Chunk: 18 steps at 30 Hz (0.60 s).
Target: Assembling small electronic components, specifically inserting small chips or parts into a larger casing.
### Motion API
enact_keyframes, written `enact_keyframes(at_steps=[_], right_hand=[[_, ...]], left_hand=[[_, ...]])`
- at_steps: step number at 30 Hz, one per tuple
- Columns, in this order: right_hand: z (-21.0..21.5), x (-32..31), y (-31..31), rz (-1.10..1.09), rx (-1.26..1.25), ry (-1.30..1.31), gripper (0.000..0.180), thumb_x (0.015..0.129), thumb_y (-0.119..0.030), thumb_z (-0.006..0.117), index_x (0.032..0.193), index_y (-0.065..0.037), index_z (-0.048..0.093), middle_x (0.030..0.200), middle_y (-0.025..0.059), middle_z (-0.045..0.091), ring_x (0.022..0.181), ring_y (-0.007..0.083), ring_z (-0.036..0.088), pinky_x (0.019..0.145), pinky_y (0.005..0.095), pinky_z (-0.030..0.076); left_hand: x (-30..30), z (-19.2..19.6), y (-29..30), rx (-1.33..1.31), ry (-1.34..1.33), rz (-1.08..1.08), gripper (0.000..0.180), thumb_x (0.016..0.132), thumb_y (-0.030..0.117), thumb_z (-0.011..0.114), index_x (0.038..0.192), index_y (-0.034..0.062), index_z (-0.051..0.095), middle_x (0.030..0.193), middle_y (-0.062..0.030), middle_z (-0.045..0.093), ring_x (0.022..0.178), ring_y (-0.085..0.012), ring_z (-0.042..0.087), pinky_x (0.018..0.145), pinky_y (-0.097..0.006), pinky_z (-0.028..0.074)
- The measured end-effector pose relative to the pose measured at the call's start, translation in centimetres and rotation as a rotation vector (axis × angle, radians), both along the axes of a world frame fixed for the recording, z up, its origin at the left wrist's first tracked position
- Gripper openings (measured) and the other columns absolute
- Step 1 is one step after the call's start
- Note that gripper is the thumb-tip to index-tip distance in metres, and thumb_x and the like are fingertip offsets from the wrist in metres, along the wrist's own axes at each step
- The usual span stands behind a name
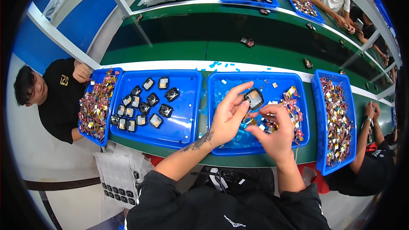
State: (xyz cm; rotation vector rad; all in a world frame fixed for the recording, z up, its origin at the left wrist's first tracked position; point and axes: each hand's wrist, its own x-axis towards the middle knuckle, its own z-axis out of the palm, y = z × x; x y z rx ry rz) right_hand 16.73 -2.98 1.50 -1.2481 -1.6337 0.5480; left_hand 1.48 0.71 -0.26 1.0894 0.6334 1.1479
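Note:
Over a blue tray (300,81), my left hand (228,117) holds a small black watch-like case (254,98) with a grey face, gripped between thumb and fingers. Just below and right of the case, my right hand (277,134) is closed in a pinch; what its fingertips hold, if anything, is too small to make out. The tray beneath holds a heap of small pink and gold parts (294,110) at its right side, and blue film scraps. In the tray (179,138) on the left lie several similar black cases (165,110), some showing grey faces, others round dark centres.
Narrow blue trays of small parts stand at far left (94,107) and right (334,128). Beyond a white rail (170,67) runs a green conveyor (170,38) with scattered parts. People work at left, right and across. A plastic-wrapped tray stack (121,174) stands below the table's left side.

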Motion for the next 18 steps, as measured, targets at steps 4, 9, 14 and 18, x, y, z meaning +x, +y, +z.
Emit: enact_keyframes(at_steps=[4,9,14,18], right_hand=[[-0.4,-1.0,0.3,-0.027,0.178,-0.221,0.042,0.058,-0.003,0.085,0.092,-0.006,0.059,0.090,0.0099,0.061,0.083,0.0288,0.061,0.069,0.0367,0.050],[-0.9,-1.0,0.2,-0.048,0.143,-0.186,0.034,0.069,0.001,0.077,0.099,-0.003,0.061,0.091,0.0118,0.063,0.083,0.0264,0.063,0.071,0.0335,0.051],[-1.3,0.7,0.0,0.122,-0.459,0.742,0.015,0.090,0.002,0.061,0.104,0.004,0.061,0.100,0.0121,0.067,0.091,0.0150,0.066,0.078,0.0253,0.054],[-0.7,1.9,0.6,0.228,-0.660,0.869,0.014,0.090,0.001,0.060,0.104,0.004,0.059,0.095,0.0122,0.069,0.090,0.0162,0.067,0.081,0.0276,0.054]], left_hand=[[0.2,-0.5,0.0,-0.014,-0.038,-0.001,0.042,0.098,0.002,0.045,0.140,0.0055,0.036,0.123,-0.0141,0.056,0.108,-0.0162,0.059,0.087,-0.030,0.053],[0.0,-0.9,0.1,-0.159,-0.085,0.002,0.037,0.098,0.004,0.048,0.134,0.0039,0.039,0.118,-0.0124,0.057,0.103,-0.0166,0.061,0.084,-0.029,0.055],[-0.9,-0.3,-0.1,0.267,0.224,0.024,0.027,0.096,-0.001,0.046,0.117,-0.0021,0.062,0.119,-0.0170,0.057,0.111,-0.0226,0.059,0.088,-0.034,0.056],[-1.1,1.1,-0.2,0.606,0.532,0.170,0.034,0.084,-0.011,0.057,0.115,-0.0020,0.065,0.121,-0.0188,0.060,0.102,-0.0258,0.065,0.080,-0.031,0.058]])
